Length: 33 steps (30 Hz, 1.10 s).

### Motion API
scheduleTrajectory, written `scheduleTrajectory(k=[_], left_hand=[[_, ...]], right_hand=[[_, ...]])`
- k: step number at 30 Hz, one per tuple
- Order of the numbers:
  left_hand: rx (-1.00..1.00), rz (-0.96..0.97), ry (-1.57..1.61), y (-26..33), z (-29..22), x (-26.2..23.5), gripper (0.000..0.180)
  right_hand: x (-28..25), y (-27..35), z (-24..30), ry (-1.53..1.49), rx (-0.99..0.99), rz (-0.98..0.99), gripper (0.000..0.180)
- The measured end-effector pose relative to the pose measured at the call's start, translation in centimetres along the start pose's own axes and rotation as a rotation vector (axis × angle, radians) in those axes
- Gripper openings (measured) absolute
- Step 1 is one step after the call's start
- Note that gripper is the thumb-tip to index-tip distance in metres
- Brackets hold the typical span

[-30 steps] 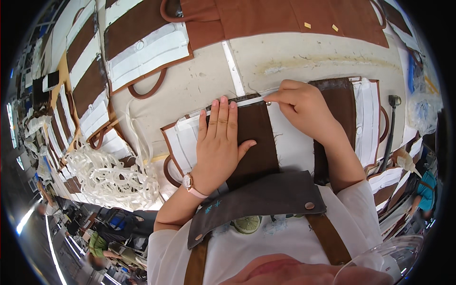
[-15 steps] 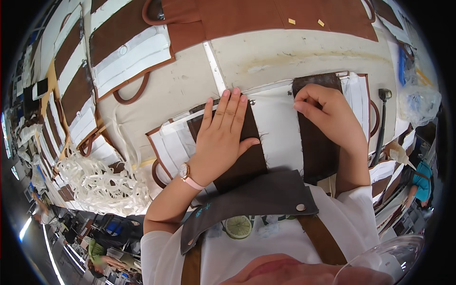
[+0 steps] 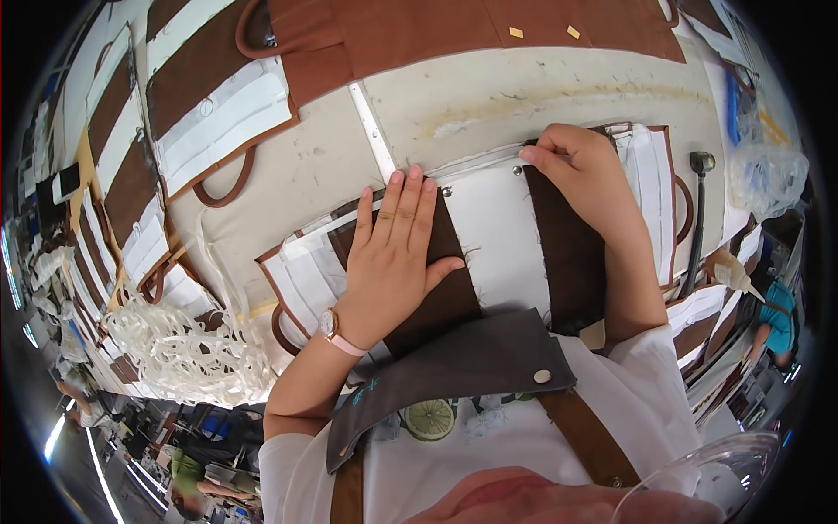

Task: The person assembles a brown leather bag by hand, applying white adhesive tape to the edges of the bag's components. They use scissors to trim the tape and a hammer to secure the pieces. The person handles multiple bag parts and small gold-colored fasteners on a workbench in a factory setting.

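A brown-and-white striped bag panel, with frayed seams, brown edging and looped brown handles, lies flat in front of me. My left hand rests palm down on its left brown stripe, fingers together and stretched toward the far edge, thumb apart. At the far edge, by the right brown stripe, my right hand is closed in a pinch. A thin pale strip along that edge runs up to its fingertips; what they grip is too small to make out. Two metal snaps sit near this edge.
A heap of tangled white strips lies at the left. Farther off are a reddish-brown bag piece, striped panels and a metal ruler. A black-handled hammer and a clear plastic bag lie right. People work in the background.
My right hand has moved from above the right brown stripe up and left to the panel's far edge, still pinched. My left hand stays flat on the panel. The whole view has shifted slightly.
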<state>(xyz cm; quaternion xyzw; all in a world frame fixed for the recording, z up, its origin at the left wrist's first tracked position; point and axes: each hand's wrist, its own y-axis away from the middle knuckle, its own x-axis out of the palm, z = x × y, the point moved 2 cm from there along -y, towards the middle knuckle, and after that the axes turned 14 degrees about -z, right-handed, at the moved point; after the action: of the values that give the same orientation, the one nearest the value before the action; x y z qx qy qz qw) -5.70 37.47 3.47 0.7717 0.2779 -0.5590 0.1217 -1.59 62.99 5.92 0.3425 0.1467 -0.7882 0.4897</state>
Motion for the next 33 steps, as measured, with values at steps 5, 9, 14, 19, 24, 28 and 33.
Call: scheduleTrajectory(k=[5,9,14,19,24,28,33], left_hand=[[-0.001,-0.009,-0.007,0.0,0.0,0.2,0.094],[0.001,-0.012,-0.009,0.0,-0.1,0.0,0.094],[0.003,-0.012,-0.010,-0.1,0.0,0.0,0.093],[-0.004,-0.009,-0.021,0.0,-0.1,0.0,0.093],[-0.007,-0.006,-0.028,0.0,-0.1,0.1,0.092],[-0.004,-0.011,-0.030,-0.1,-0.1,0.2,0.092],[-0.009,-0.015,-0.026,0.0,-0.2,0.2,0.091]], right_hand=[[0.9,0.0,-0.3,0.164,-0.211,-0.103,0.027],[0.1,-0.2,-0.3,0.040,-0.037,0.025,0.021],[-0.5,0.1,0.1,-0.176,-0.188,0.079,0.014],[-0.5,0.0,0.2,-0.166,-0.307,0.181,0.015],[0.3,0.0,-0.4,0.021,-0.138,0.070,0.027],[1.0,0.0,-0.4,0.209,-0.208,-0.035,0.036],[1.0,-0.1,-0.3,0.255,-0.199,-0.018,0.036]])
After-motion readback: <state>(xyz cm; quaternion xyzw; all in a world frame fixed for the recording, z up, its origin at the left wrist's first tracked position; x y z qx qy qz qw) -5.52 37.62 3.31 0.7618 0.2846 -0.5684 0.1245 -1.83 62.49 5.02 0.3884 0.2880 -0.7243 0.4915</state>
